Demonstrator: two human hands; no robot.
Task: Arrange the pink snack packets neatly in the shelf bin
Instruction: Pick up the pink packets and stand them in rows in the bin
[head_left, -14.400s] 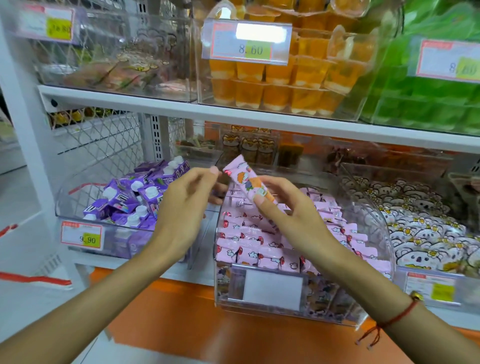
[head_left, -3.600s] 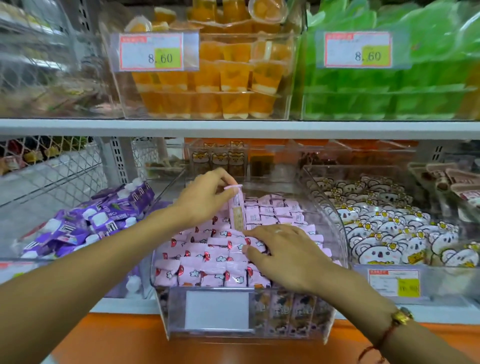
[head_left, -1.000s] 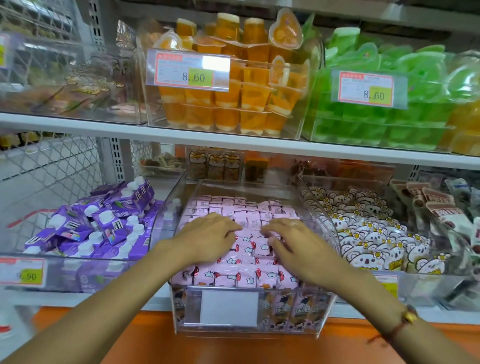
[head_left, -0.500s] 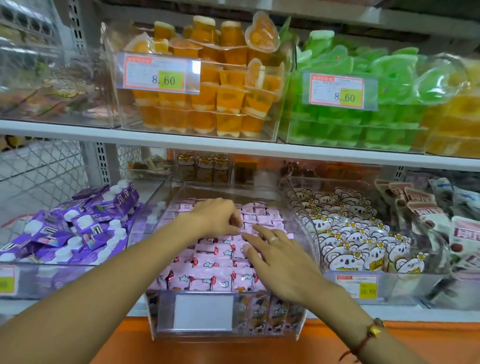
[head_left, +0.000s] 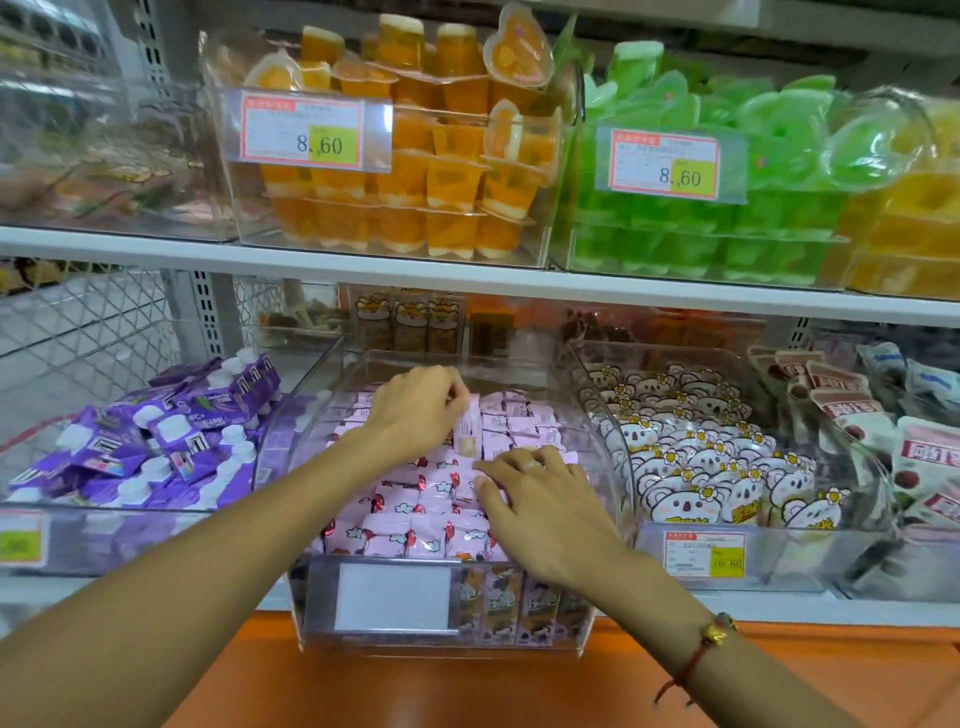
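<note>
A single pink packet (head_left: 467, 431) is now pinched upright in the curled fingers (head_left: 453, 400) of the left hand (head_left: 415, 410), raised on edge just above the back rows of the pink snack packets (head_left: 415, 512) in the clear shelf bin (head_left: 605, 415). Half a second ago that hand was only curled over the back rows, with no packet seen standing; one second ago both hands were pressed side by side on the stack. The right hand (head_left: 540, 499) is laid flat, fingers straight and spread, on the front rows just in front of the lifted packet, and nothing is gripped by it; it has been kept there throughout.

It is judged that a stray packet has been picked out to be reseated in line while the tidy rows are held down. Most packets already lie in even rows, so the task appears close to done. Beyond the right fingers, koala packets (head_left: 691, 467) fill the neighbouring bin; beyond the left fingers, purple pouches (head_left: 171, 436) are heaped.
</note>
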